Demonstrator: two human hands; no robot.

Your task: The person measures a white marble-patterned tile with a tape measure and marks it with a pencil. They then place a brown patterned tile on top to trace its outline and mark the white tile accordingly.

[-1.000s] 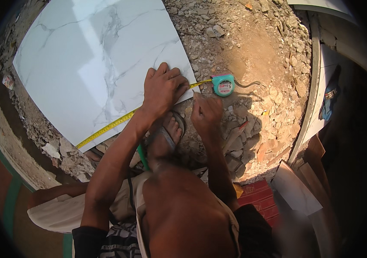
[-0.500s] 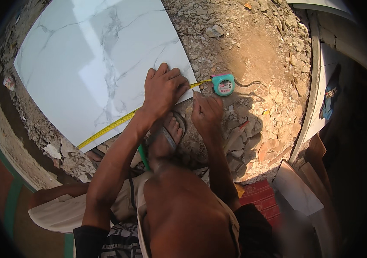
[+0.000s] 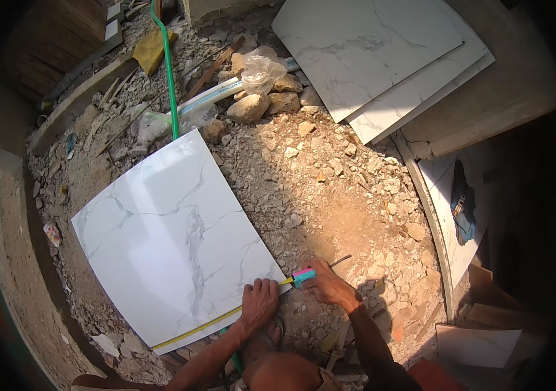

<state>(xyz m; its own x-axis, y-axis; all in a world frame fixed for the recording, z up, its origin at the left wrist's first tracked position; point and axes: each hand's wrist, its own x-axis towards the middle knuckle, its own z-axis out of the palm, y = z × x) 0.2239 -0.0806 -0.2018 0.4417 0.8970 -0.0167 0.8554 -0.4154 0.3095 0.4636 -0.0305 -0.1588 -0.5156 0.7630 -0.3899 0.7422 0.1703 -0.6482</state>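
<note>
A large white marble-patterned tile [image 3: 154, 228] lies on the rubble ground. Along its near edge runs a yellow measuring blade [image 3: 203, 326], stretching from the near left corner to the right corner. My left hand [image 3: 260, 301] rests on the tile near its right corner, fingers laid on the surface beside the blade. Just past that corner, my right hand [image 3: 327, 285] grips the turquoise and pink tape measure [image 3: 304, 278], whose dark strap sticks out beyond my fingers. My fingers partly cover the case.
More marble-patterned tiles [image 3: 369, 52] lean stacked at the far right. A green hose [image 3: 171, 85] passes beyond the tile, near stones [image 3: 249, 109] and a clear plastic bag [image 3: 263, 68]. A tile offcut [image 3: 477, 345] lies at the near right. A low wall [image 3: 14, 247] borders the left.
My right hand has taken hold of the tape measure, which lay on the ground beside the tile. My left hand stays on the tile. The view has shifted, showing more of the far ground.
</note>
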